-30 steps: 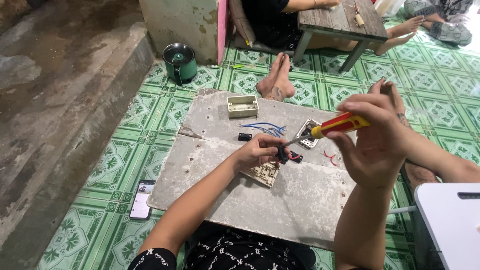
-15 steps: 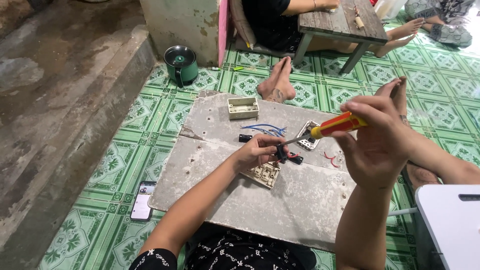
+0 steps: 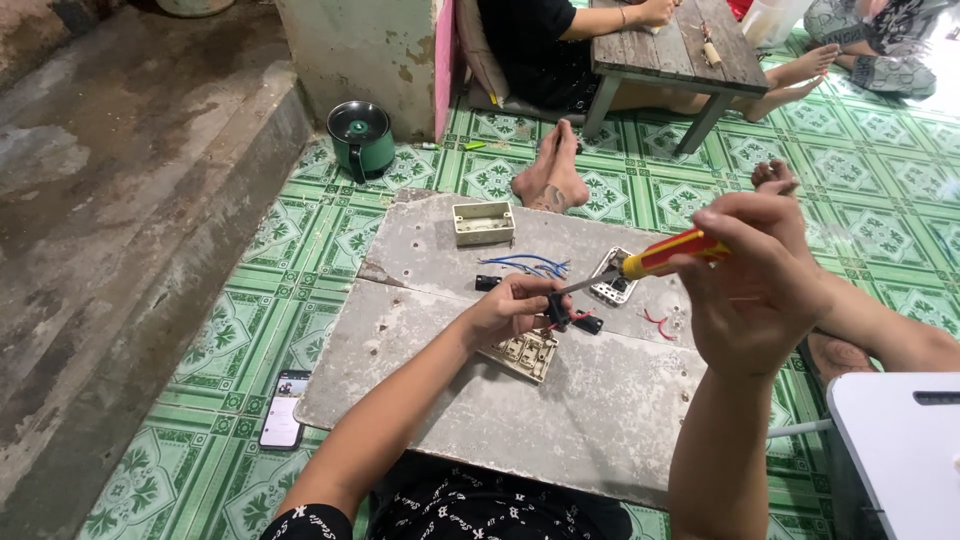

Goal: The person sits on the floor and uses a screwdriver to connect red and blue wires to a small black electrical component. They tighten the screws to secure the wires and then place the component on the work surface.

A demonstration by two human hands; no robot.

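My left hand (image 3: 508, 308) pinches a small black switch module (image 3: 558, 312) with a red wire, just above a beige switch frame (image 3: 524, 353) lying on the grey board (image 3: 560, 420). My right hand (image 3: 752, 282) grips a red-and-yellow screwdriver (image 3: 660, 256); its metal tip points down-left into the module. Another black module (image 3: 588, 324) lies beside it, and a third (image 3: 488, 283) rests further left. Blue wires (image 3: 528, 265), a silver metal plate (image 3: 612, 280) and red wire bits (image 3: 655, 320) lie on the board beyond my hands.
A beige wall box (image 3: 483, 223) sits at the board's far side. A phone (image 3: 284, 421) lies on the green tiled floor at left. A green pot (image 3: 361, 137) stands by a pillar. Another person's feet (image 3: 548, 175), a wooden table (image 3: 672, 50), a white box (image 3: 900, 450) at right.
My hands stay almost in place; the screwdriver tip remains at the black module while my right hand shifts only slightly.
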